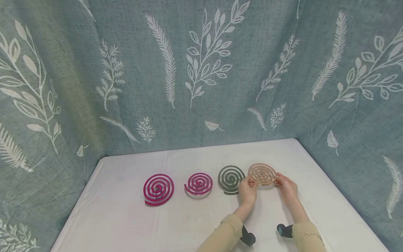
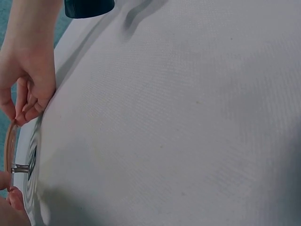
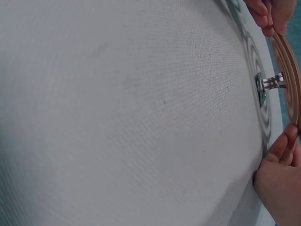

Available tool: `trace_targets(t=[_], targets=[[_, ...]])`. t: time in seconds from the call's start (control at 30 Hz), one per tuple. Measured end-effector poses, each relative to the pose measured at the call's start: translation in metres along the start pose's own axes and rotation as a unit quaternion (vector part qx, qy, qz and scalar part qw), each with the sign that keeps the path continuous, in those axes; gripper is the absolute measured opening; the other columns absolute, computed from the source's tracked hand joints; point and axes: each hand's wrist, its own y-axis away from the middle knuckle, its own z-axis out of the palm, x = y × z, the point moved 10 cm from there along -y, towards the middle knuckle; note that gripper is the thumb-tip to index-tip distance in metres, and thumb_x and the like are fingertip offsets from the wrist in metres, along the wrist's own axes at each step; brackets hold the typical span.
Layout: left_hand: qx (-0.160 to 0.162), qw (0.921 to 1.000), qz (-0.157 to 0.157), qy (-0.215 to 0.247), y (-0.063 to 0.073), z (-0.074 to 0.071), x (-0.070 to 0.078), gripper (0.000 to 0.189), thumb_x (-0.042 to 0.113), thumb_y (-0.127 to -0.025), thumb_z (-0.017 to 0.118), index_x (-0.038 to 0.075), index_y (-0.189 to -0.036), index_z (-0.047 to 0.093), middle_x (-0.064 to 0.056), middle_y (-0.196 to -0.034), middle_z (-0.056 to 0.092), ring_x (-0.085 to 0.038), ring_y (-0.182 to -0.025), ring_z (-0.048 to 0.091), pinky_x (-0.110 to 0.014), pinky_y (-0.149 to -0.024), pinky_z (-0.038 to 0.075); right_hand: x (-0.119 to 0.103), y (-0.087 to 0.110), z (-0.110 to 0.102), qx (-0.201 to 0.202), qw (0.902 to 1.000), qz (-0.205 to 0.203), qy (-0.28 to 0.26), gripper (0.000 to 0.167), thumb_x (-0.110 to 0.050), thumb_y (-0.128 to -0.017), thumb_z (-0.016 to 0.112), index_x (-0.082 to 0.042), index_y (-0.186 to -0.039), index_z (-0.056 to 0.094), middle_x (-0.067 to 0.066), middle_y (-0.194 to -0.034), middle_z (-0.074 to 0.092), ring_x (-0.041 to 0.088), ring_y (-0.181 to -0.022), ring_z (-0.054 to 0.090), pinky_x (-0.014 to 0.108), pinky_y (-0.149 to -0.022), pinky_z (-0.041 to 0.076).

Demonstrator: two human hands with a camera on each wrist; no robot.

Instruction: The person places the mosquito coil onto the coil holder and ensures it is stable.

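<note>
A tan mosquito coil (image 1: 262,174) is held over the right part of the table, its face turned up. My left hand (image 1: 247,191) pinches its near left edge between thumb and fingers. On its right edge, my right hand (image 1: 288,187) pinches it the same way. Beneath the coil a small metal stand (image 3: 272,83) rises from the table to the coil's middle; whether it is fixed in the coil I cannot tell. Just left of the left hand lies a dark green mosquito coil (image 1: 229,176), partly covered by that hand.
Two magenta mosquito coils stand further left, a larger one (image 1: 151,175) and a smaller one (image 1: 203,174). They share a white cloth-covered table (image 1: 119,217). A blue-grey curtain (image 1: 132,87) with white leaf prints closes off the back and both sides.
</note>
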Motion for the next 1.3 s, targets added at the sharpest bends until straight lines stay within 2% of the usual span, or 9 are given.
trace_targets(t=[0.1,0.63,0.93,1.17,1.3], targets=[[0.000,1.0000,0.000,0.001,0.0002,-0.0007,0.0006,0.033,-0.002,-0.080,0.067,-0.008,-0.112,0.063,-0.004,-0.082,0.064,-0.005,-0.071,0.057,-0.015,-0.063,0.050,0.0000,0.0010,0.0010,-0.005,0.9998,0.005,-0.019,0.051,-0.010,-0.093,0.046,0.006,-0.141,0.034,-0.001,-0.112,0.054,-0.007,-0.080,0.052,0.006,-0.076,0.046],[-0.001,0.9999,0.000,0.012,0.0010,-0.0025,0.0032,0.032,-0.002,-0.080,0.067,-0.008,-0.111,0.063,-0.006,-0.082,0.064,-0.004,-0.071,0.056,-0.014,-0.063,0.050,-0.0001,0.0015,0.0028,-0.010,0.9997,0.008,-0.020,0.053,-0.008,-0.093,0.043,0.006,-0.142,0.031,0.020,-0.145,0.035,-0.008,-0.081,0.051,0.005,-0.077,0.045],[0.009,0.9999,0.008,-0.001,0.0015,-0.0032,0.0019,0.029,-0.001,-0.080,0.068,-0.007,-0.108,0.065,-0.006,-0.081,0.065,-0.007,-0.070,0.059,-0.016,-0.063,0.051,0.0000,0.0028,0.0017,-0.007,0.9999,0.006,-0.011,0.051,-0.008,-0.093,0.044,0.006,-0.141,0.033,0.019,-0.140,0.040,-0.008,-0.079,0.052,0.005,-0.077,0.046],[0.009,0.9999,0.010,-0.006,0.0024,-0.0030,0.0018,0.031,-0.001,-0.079,0.068,-0.006,-0.109,0.065,-0.006,-0.082,0.066,-0.008,-0.071,0.060,-0.016,-0.064,0.051,-0.0005,0.0016,0.0006,0.003,1.0000,-0.003,0.001,0.051,-0.008,-0.092,0.045,0.008,-0.139,0.036,0.015,-0.131,0.047,-0.007,-0.078,0.052,0.006,-0.074,0.046],[0.009,0.9999,0.008,0.001,0.0021,-0.0032,0.0022,0.032,-0.002,-0.079,0.068,-0.008,-0.111,0.064,-0.005,-0.081,0.065,-0.008,-0.071,0.059,-0.016,-0.063,0.051,-0.0012,0.0017,0.0010,0.005,0.9999,-0.006,0.007,0.050,-0.009,-0.092,0.045,0.008,-0.138,0.037,0.017,-0.133,0.046,-0.007,-0.078,0.053,0.006,-0.074,0.046]])
